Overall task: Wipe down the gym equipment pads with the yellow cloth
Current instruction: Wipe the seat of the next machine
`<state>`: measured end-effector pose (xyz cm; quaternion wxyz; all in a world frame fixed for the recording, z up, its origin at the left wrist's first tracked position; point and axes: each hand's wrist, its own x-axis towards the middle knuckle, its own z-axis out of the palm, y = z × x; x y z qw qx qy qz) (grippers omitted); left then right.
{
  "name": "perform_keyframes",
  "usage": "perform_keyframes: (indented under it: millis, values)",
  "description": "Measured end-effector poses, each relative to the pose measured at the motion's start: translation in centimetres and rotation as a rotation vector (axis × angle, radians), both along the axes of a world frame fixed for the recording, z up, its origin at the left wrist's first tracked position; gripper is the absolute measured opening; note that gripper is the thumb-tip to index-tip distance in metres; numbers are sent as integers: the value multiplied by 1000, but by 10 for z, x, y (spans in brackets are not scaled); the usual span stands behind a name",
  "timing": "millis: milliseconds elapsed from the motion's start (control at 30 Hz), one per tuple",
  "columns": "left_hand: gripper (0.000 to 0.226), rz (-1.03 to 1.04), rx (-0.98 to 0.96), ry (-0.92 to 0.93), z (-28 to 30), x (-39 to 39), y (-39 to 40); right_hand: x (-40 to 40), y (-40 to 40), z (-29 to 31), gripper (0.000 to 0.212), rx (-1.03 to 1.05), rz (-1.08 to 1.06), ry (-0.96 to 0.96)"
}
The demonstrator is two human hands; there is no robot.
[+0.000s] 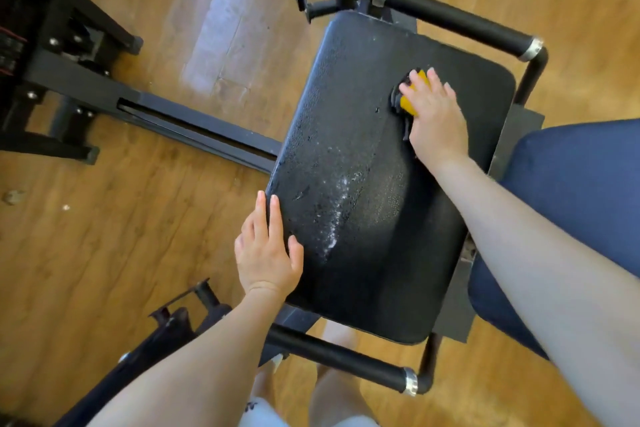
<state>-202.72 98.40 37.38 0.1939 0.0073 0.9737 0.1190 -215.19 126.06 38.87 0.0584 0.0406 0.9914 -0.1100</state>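
Note:
A black padded seat (pixel 367 211) of a gym machine fills the middle of the head view, with wet droplets and a whitish streak down its centre. My right hand (pixel 434 118) presses the yellow cloth (pixel 408 104) flat against the pad near its far right corner; most of the cloth is hidden under my palm and fingers. My left hand (pixel 268 250) rests with straight fingers on the pad's left edge, holding nothing.
Black foam-covered handles run along the far side (pixel 457 22) and the near side (pixel 336 359) of the seat. The machine's dark frame rail (pixel 194 125) and base stand on the wooden floor at the left. A navy cushion (pixel 571 198) sits at the right.

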Motion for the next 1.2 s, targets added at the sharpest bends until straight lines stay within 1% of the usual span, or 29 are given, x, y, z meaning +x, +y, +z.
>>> perform_keyframes:
  millis: [67, 200, 300, 367, 500, 600, 700, 767, 867, 933, 1000, 1067, 1133, 1200]
  values:
    - [66, -3, -4, 6, 0, -1, 0, -28, 7, 5, 53, -11, -57, -9]
    - [66, -8, 4, 22, 1, -1, -1, -62, 16, 10, 47, -83, -168, -14]
    - [66, -9, 14, 37, -1, -2, -2, -60, 11, 10, 44, -65, -174, -11]
    - [66, -4, 9, 40, 0, -1, -2, -50, 4, 8, 45, -49, -134, -22]
    - [65, -5, 9, 51, 1, -1, -1, -8, -23, -2, 46, -83, -15, -10]
    - [65, -2, 10, 65, -1, 0, -2, 42, -50, -9, 48, -118, 57, 14]
    - [65, 6, 14, 72, -3, 1, -2, 96, -79, -8, 48, -89, 159, 18]
    - [64, 11, 15, 83, -5, 1, -2, 134, -98, -6, 48, -56, 230, -10]
    - [63, 19, 44, 84, -6, 3, -3, 187, -121, -2, 50, -74, 323, -92]
    - [63, 24, 53, 63, -3, 3, -3, 204, -126, 0, 53, -71, 363, -141]
    - [62, 17, 64, 55, 0, 3, -4, 205, -124, 5, 54, -105, 406, -135]
    - [57, 11, 117, 76, 3, 3, -6, 196, -114, 14, 53, -244, 385, -91]
    - [55, 61, 163, 103, 9, 10, -11, 179, -97, 26, 53, -352, 260, -42]
    - [58, 137, 168, 128, 16, 30, -15, 152, -80, 40, 53, -386, 130, 14]
